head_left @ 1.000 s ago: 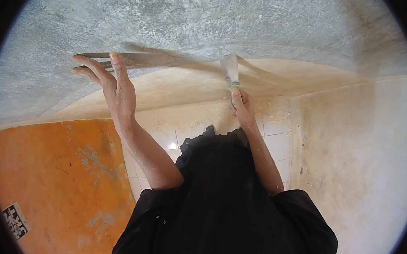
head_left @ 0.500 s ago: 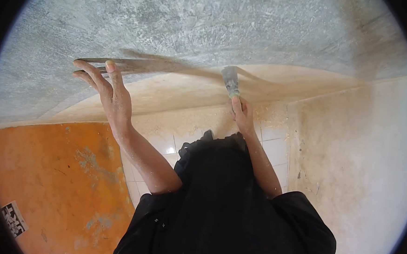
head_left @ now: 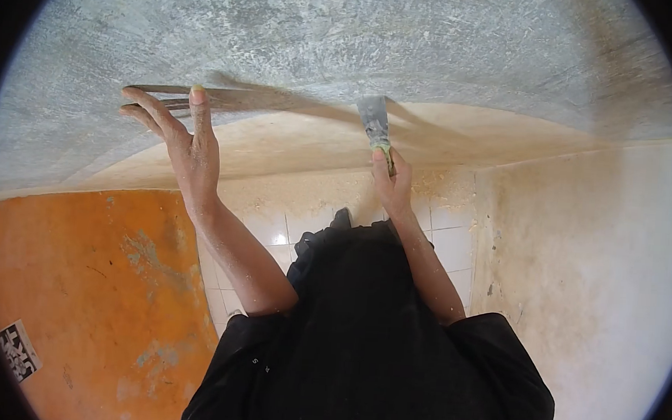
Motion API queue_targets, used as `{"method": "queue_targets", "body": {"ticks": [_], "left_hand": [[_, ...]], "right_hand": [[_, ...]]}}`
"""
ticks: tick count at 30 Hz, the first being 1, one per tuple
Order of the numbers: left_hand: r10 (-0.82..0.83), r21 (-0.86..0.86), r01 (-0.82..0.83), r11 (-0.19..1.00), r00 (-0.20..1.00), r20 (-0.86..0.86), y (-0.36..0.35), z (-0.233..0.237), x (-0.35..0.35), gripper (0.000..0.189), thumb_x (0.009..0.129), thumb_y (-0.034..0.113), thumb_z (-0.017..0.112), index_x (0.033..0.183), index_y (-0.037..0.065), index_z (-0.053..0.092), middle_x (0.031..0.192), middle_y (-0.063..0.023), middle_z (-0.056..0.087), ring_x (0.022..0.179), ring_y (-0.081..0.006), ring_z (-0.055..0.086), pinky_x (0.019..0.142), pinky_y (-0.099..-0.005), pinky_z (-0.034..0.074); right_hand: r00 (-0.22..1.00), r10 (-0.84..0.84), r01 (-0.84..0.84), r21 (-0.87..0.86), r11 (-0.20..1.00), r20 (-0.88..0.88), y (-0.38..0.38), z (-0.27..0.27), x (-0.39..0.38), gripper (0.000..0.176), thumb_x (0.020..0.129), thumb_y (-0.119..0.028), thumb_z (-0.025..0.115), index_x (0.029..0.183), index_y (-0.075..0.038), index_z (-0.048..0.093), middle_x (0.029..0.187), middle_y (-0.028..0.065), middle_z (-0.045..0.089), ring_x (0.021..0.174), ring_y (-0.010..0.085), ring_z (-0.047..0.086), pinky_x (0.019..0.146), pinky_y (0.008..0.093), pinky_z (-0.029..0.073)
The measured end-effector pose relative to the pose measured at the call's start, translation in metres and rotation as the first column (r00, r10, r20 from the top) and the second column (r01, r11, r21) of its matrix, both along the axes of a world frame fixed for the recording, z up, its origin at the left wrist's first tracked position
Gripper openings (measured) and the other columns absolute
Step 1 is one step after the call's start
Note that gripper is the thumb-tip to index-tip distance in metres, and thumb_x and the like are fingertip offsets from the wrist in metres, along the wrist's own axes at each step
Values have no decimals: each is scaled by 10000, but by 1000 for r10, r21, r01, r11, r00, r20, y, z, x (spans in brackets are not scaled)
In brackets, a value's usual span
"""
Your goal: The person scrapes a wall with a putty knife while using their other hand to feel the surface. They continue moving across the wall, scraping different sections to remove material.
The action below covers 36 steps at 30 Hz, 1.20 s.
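Note:
My left hand [head_left: 177, 135] rests its fingertips against the grey, mottled wall [head_left: 300, 38], fingers spread and holding nothing. In my right hand [head_left: 391, 184] is a putty knife [head_left: 374, 120] with a greenish handle and a grey-smeared blade. The blade's edge meets the wall where the grey surface borders a cream-coloured area [head_left: 441, 132]. Pale dust specks cover both forearms. Shadows of the hand and the blade fall on the wall.
An orange wall [head_left: 77, 286] with worn patches stands at the left, bearing a black-and-white printed sheet [head_left: 19, 351]. At the right is a stained pale wall [head_left: 570, 278]. White floor tiles [head_left: 453, 248] and scattered debris [head_left: 449, 184] lie below.
My right hand and the putty knife have moved slightly up and left along the wall. My left thumb has shifted a little up and right; its fingers stay spread.

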<state>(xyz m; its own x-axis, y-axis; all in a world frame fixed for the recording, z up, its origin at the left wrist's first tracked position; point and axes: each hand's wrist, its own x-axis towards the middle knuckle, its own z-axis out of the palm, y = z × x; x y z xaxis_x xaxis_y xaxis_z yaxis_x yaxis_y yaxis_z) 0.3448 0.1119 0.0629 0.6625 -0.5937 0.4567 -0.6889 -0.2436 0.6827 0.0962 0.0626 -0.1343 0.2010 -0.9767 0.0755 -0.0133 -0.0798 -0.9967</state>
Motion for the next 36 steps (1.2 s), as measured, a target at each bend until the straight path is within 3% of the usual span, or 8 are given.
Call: {"method": "queue_targets", "body": {"ticks": [6, 8, 16, 24, 27, 30, 32, 36], "left_hand": [[17, 51, -12, 999, 996, -90, 3, 8, -8, 998, 896, 754, 405, 1571, 207, -87, 1594, -244, -180, 1484, -398, -114, 1183, -567, 177], [-30, 22, 32, 999, 996, -89, 4, 6, -5, 990, 914, 712, 432, 1571, 184, -86, 1587, -262, -184, 1471, -413, -156, 1179, -589, 134], [-69, 7, 70, 998, 996, -58, 6, 7, -2, 963, 940, 671, 440, 1574, 160, -75, 1583, -276, -188, 1462, -418, -206, 1178, -604, 60], [-121, 0, 122, 993, 990, -65, 12, 2, 5, 933, 944, 671, 422, 1580, 172, -43, 1594, -243, -191, 1485, -399, -139, 1168, -630, 37], [-153, -6, 153, 988, 988, -10, 14, -5, 12, 929, 948, 665, 420, 1580, 174, -51, 1596, -239, -191, 1484, -405, -137, 1170, -628, 38], [-155, -40, 155, 987, 988, -3, 12, -9, 9, 934, 962, 643, 413, 1571, 147, -92, 1602, -231, -180, 1493, -387, -121, 1171, -627, 26], [-156, -79, 157, 984, 988, 14, 15, -9, 13, 936, 967, 634, 410, 1567, 135, -105, 1606, -226, -171, 1498, -374, -113, 1174, -622, 16], [-137, 11, 137, 991, 990, 39, 23, -18, 27, 861, 1013, 548, 370, 1557, 115, -137, 1630, -180, -105, 1513, -326, -66, 1179, -593, -45]], "right_hand": [[994, 26, -34, 74, 997, 102, -4, 43, 9, 249, 998, -221, 595, 856, -17, 584, 637, -78, 399, 589, 26, 352, 503, 248, 279], [993, -11, 3, 74, 997, 114, 8, -8, 7, 249, 999, -223, 593, 857, -19, 584, 643, -80, 400, 593, 23, 351, 508, 244, 277], [993, -30, 19, 99, 995, 118, 6, 4, 13, 255, 1000, -244, 593, 861, -30, 584, 663, -87, 381, 601, 27, 347, 518, 241, 269], [999, -40, 39, 32, 999, 20, 14, 0, 25, 298, 1003, -270, 586, 835, -23, 585, 636, -69, 393, 602, 41, 344, 518, 253, 284], [995, -62, 59, 38, 998, 83, 18, 5, 36, 306, 998, -264, 593, 817, -18, 573, 626, -61, 391, 605, 46, 346, 518, 263, 292], [999, -30, 28, -66, 997, -18, 12, 62, 53, 318, 997, -258, 595, 787, -21, 564, 627, -57, 399, 601, 46, 352, 513, 268, 297], [998, -53, 51, -68, 996, -21, 25, 21, 54, 321, 997, -256, 596, 778, -24, 564, 625, -57, 404, 596, 45, 351, 510, 266, 295], [999, -39, 40, -35, 999, 32, 24, 27, 62, 317, 996, -256, 599, 776, -28, 575, 623, -58, 417, 580, 39, 357, 502, 260, 287]]}}
